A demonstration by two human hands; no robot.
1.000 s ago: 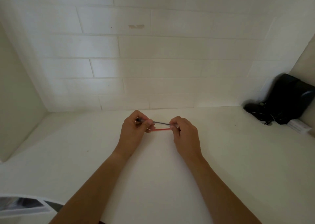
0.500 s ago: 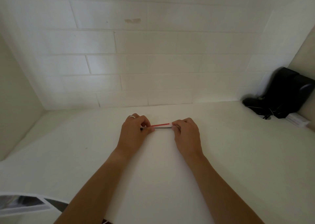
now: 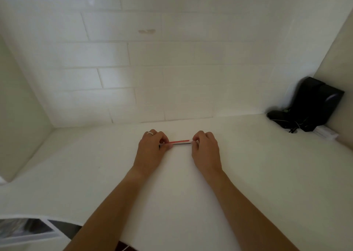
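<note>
Two hands held thin sticks low over a white table.

The white table (image 3: 248, 174) ran back to a tiled wall (image 3: 172, 69), with a black device (image 3: 313, 105) in its right corner. The left hand (image 3: 150, 151) and right hand (image 3: 206, 151) each pinched one end of the red stick (image 3: 179, 141) and grey stick (image 3: 181, 144), side by side near the table's middle.

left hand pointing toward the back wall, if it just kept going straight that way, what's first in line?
Probably nothing before the tiled wall: the left hand, pinching the thin red and grey sticks, faces bare white counter beyond its knuckles. Depth is hard to judge here.
</note>
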